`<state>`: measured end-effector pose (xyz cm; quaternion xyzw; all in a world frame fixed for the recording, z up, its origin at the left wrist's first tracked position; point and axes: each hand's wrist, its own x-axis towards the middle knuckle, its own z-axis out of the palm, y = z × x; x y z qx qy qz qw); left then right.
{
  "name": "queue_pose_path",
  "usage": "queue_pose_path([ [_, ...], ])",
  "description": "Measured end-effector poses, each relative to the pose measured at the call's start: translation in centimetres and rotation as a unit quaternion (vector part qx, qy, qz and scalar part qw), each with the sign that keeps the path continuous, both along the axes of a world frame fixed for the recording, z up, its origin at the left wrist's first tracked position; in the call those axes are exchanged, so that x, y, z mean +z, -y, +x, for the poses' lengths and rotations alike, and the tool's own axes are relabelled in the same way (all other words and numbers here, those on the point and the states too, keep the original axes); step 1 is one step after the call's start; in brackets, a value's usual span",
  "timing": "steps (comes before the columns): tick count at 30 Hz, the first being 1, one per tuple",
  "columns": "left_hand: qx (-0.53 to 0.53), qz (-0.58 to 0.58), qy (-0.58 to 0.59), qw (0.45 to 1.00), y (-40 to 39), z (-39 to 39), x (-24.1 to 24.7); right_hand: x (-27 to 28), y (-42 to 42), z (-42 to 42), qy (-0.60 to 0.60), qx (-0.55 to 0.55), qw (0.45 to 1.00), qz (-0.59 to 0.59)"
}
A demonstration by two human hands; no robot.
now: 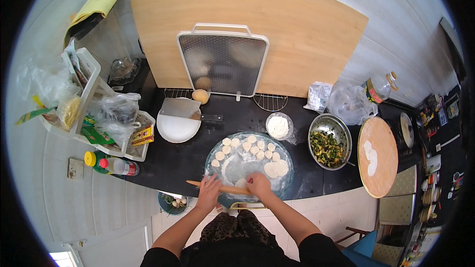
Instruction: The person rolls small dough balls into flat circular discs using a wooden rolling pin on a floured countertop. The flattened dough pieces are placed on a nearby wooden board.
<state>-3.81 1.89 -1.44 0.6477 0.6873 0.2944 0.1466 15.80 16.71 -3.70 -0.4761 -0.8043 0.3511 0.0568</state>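
Note:
My left hand [209,191] lies on the left part of a wooden rolling pin [233,189], its fingers over the wood. My right hand [258,184] is at the pin's right end, beside a small dough wrapper [241,183]; whether its curled fingers pinch the dough or the pin is hard to tell. Both hands are at the near side of a round floured board [237,168]. Several small dough pieces [254,150] lie on the board's far half. Rolled wrappers [276,168] overlap at its right.
A bowl of flour [279,126] stands behind the board. At right are a steel bowl of chopped filling [329,141] and a round wooden board [377,157] with wrappers on it. A cleaver [182,108] rests across a white plate [179,129] at left, near bottles [118,165].

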Motion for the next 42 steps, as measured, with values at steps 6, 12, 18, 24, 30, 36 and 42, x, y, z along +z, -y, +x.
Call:
queue_pose_path([
  [6, 0.015, -0.007, -0.012, 1.0, 1.6, -1.8, 0.1, 2.3, -2.2, 2.3, -0.026, -0.168, 0.984, 0.047],
  [12, 0.032, -0.01, -0.02, 0.999, 2.7, -2.8, 0.3, 1.6, -2.6, 0.4, -0.114, 0.08, 0.957, 0.255],
  [18, 0.034, -0.018, -0.025, 0.999, 3.8, -3.2, 0.8, 1.7, -4.3, -6.6, -0.075, 0.247, 0.928, 0.269],
  [24, 0.042, -0.023, -0.021, 0.999, 4.8, -4.0, 0.9, 0.4, -3.1, -6.6, -0.084, 0.251, 0.947, 0.184],
  [30, 0.033, -0.021, -0.025, 0.999, 5.3, -4.1, 0.1, 0.2, -1.2, -2.4, -0.198, 0.204, 0.952, 0.116],
  [36, 0.015, -0.005, -0.009, 1.0, 4.0, -3.7, 0.8, 0.3, -1.0, -1.1, -0.142, 0.148, 0.978, 0.037],
  [42, -0.001, -0.005, -0.016, 1.0, 3.8, -3.6, 0.8, 1.7, -0.5, 0.7, -0.172, 0.128, 0.976, 0.047],
])
